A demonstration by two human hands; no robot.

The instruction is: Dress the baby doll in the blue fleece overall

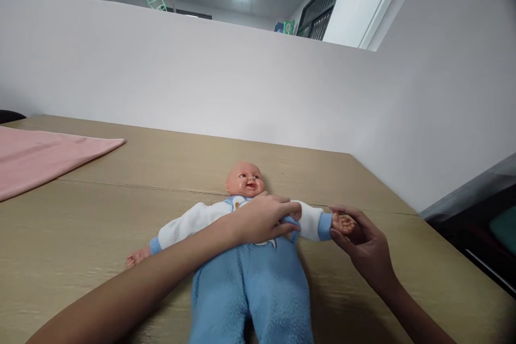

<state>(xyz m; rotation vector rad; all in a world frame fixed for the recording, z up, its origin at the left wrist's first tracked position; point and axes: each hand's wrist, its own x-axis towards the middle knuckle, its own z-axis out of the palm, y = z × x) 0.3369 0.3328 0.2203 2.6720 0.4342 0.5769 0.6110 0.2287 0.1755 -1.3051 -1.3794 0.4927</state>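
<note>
A baby doll (246,180) lies on its back on the wooden table, dressed in light blue overalls (252,285) and a white top with blue cuffs. Across its chest rests my left hand (268,217), fingers bent and closed on blue cloth near the shoulder on the right side of the view. My right hand (365,242) holds the doll's small hand (343,223) just past the cuff, thumb below and fingers above. The doll's other arm (189,223) stretches out to the left, partly behind my left forearm. The feet are out of view.
A pink cloth (48,156) lies flat at the table's left. Behind the wooden table (169,161) stands a low white partition (193,75), with a white wall (439,97) on the right. A dark object (475,231) sits beyond the right table edge.
</note>
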